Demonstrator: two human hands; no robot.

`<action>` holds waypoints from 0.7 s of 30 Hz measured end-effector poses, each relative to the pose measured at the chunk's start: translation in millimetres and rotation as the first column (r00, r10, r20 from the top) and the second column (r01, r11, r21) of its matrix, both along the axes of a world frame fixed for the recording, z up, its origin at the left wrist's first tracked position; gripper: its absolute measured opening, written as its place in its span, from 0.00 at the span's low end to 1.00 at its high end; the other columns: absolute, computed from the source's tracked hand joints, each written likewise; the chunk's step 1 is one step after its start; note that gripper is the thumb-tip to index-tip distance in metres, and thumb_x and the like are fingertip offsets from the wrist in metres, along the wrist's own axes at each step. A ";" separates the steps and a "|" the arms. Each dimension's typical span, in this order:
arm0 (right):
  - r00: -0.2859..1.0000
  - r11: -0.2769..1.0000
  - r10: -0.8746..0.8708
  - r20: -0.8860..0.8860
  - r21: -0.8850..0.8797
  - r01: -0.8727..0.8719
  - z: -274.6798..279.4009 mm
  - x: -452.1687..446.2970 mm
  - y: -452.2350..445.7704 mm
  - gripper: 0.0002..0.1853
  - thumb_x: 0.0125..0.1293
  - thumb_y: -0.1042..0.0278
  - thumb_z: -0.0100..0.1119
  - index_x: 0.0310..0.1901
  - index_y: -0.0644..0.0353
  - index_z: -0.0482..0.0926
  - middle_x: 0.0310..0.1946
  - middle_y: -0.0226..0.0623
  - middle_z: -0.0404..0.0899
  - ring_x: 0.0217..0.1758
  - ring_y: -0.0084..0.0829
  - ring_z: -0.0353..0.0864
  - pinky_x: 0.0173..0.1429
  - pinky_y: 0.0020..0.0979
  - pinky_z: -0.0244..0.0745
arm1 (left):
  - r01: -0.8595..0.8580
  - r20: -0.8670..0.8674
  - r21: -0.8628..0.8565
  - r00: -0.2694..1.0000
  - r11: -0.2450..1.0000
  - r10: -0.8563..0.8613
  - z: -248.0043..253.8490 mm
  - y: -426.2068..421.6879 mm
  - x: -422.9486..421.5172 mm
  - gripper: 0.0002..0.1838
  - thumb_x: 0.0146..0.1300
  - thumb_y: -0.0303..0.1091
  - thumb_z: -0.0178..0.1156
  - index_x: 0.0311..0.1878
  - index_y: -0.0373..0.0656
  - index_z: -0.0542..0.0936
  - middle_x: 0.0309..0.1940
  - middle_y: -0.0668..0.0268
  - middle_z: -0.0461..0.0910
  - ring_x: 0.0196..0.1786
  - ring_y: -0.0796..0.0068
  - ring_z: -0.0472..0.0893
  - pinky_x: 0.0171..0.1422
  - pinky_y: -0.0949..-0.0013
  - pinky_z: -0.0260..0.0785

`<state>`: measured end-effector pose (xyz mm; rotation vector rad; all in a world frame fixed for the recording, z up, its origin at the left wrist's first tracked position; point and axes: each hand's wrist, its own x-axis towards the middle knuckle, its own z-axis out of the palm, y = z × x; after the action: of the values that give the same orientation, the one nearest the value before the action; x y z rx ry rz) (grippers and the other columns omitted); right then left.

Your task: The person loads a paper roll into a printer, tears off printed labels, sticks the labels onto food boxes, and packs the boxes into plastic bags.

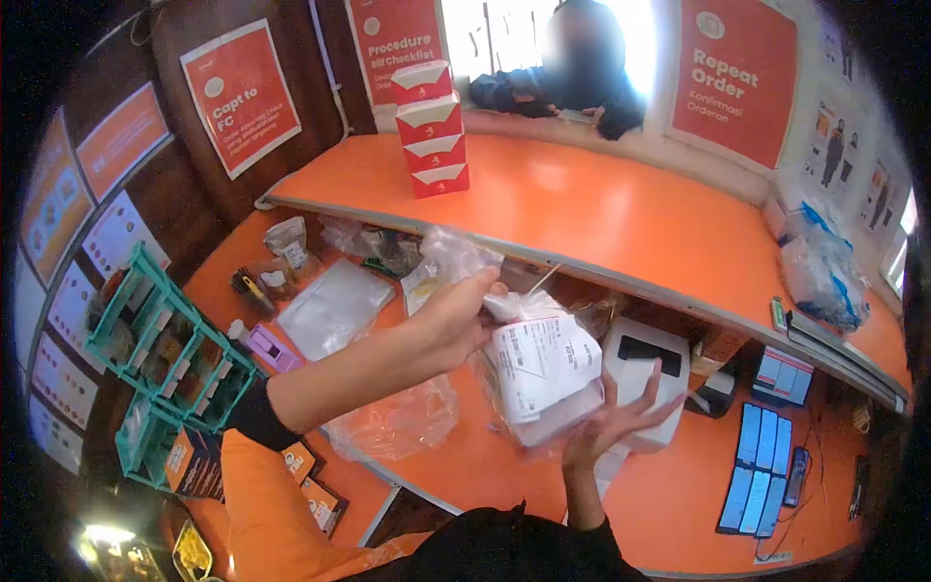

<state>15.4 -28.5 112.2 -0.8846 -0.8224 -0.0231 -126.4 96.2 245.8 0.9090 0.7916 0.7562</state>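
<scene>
My left hand (464,312) is closed around the gathered neck of a clear plastic bag (511,303), which hangs above the orange counter. Inside it is a white box (562,415), and a printed receipt (549,364) covers most of its front. A thin pale stick pokes up near the bag's top. To the right of the bag, my right hand (621,419) is open with fingers spread; whether it touches the plastic I cannot tell. Below my left forearm lies a crumpled clear plastic bag (402,417) on the counter.
Stacked red-and-white boxes (433,145) stand on the raised shelf (601,204). Behind it, a person (582,68) is at the window. A white printer (648,364) and several phones (758,470) sit to the right. Teal baskets (170,359) stand left; bundled plastic bags (822,267) lie far right.
</scene>
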 end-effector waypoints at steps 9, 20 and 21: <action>0.985 0.976 0.033 -0.167 0.216 0.003 49.2 46.1 46.4 0.47 0.71 0.40 0.51 0.78 0.39 0.30 0.73 0.53 0.49 0.50 0.49 0.81 0.41 0.40 0.87 | -0.026 -0.039 0.074 0.999 0.997 0.029 72.0 -59.4 -5.0 0.18 0.78 0.44 0.47 0.48 0.35 0.69 0.44 0.58 0.72 0.51 0.63 0.78 0.58 0.63 0.77; 0.971 0.895 -0.223 -0.090 0.377 0.240 122.5 81.2 71.4 0.50 0.70 0.45 0.54 0.77 0.50 0.28 0.72 0.60 0.49 0.46 0.42 0.82 0.39 0.36 0.85 | 0.172 0.131 0.314 0.966 0.934 -0.222 121.7 59.5 75.2 0.07 0.73 0.34 0.49 0.43 0.41 0.70 0.39 0.63 0.72 0.43 0.69 0.77 0.55 0.60 0.74; 0.963 0.885 -0.259 -0.072 0.381 0.266 119.5 88.1 81.9 0.52 0.68 0.46 0.57 0.77 0.51 0.28 0.73 0.58 0.48 0.49 0.42 0.81 0.42 0.37 0.84 | 0.154 0.116 0.336 0.972 0.929 -0.203 127.0 71.3 91.9 0.05 0.72 0.33 0.49 0.43 0.41 0.69 0.37 0.63 0.72 0.40 0.69 0.76 0.54 0.60 0.74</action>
<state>103.5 53.4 231.8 -0.6108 -0.6433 -0.4046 -34.4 167.5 372.9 1.1889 0.4490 0.7964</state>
